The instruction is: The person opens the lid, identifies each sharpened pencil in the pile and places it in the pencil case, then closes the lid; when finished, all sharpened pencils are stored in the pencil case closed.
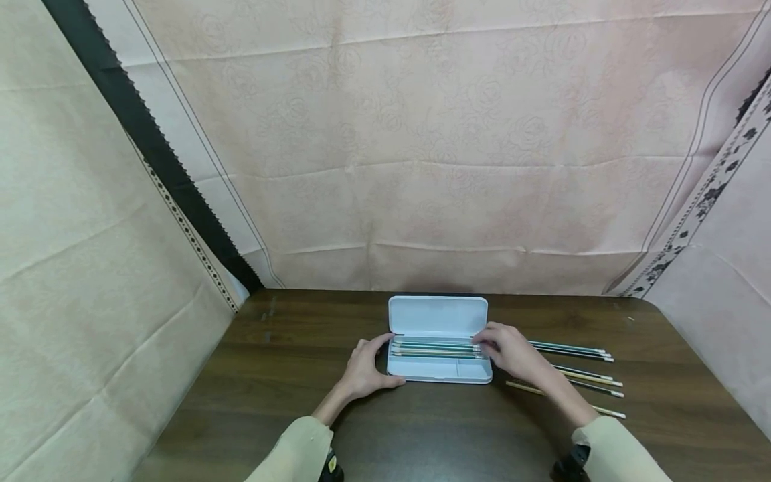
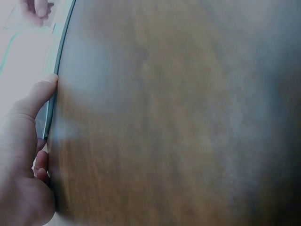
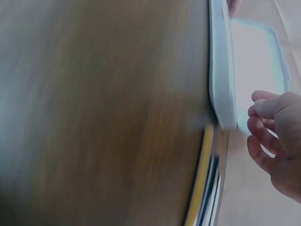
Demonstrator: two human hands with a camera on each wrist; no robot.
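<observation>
A light blue pencil case [image 1: 438,370] lies on the table with its lid [image 1: 438,316] raised at the back. Several green-toned pencils [image 1: 436,349] lie side by side in its rear part. My left hand [image 1: 364,369] grips the case's left end, thumb on the front rim [image 2: 52,77] and index finger at the back corner. Over the right end of these pencils hovers my right hand [image 1: 508,348], its fingers loosely bent and fingertips close together. In the right wrist view, nothing shows between the fingertips of the right hand [image 3: 275,134].
To the right of the case, several dark pencils [image 1: 572,349] lie in a group. More dark and yellow pencils [image 1: 593,378] lie nearer, partly under my right forearm. Brown wooden table [image 1: 446,428]; patterned cloth [image 1: 421,167] hangs behind it and at both sides.
</observation>
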